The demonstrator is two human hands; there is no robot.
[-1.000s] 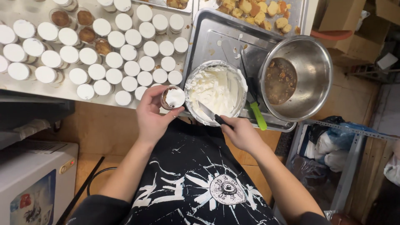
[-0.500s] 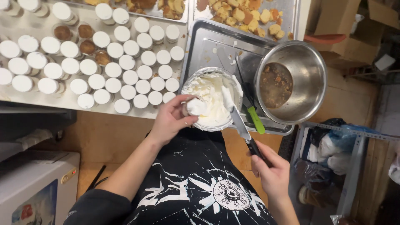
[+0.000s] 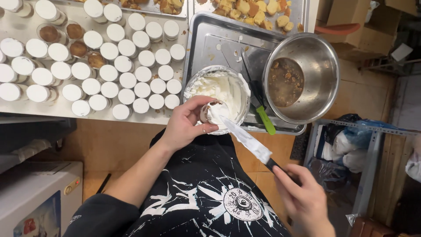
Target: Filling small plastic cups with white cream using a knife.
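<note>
Cup: small round cup [image 3: 213,111] is tilted in the air above the near rim of the cream bowl, its mouth turned toward the knife; brown filling shows inside and white cream lies on its right part.
Left hand: the left hand [image 3: 189,123] grasps the small cup, thumb below and fingers curled around its side.
Right hand: the right hand [image 3: 303,199] is closed around the dark handle of the knife, low at the right, well apart from the table edge.
Knife: the knife [image 3: 245,138] has a long blade smeared with cream; the tip touches the cream at the cup mouth, and the blade runs down to the right, over the front edge of the tray.
Cream bowl: the cream bowl [image 3: 193,84] holds white cream and stands at the front left corner of the metal tray [image 3: 210,30], its rim at the tray's front edge.
Steel bowl: the steel bowl [image 3: 324,70] with brown liquid stands on the right side of the tray, and its right wall reaches beyond the tray edge.
Green tool: a tool with a green handle [image 3: 265,120] lies between the two bowls.
Filled cups: many white-topped cups [image 3: 131,79] stand in close rows left of the tray, the nearest row just beside the table's front edge.
Open room: between the table edge and the person's body there is free space, where the knife and both hands are.
</note>
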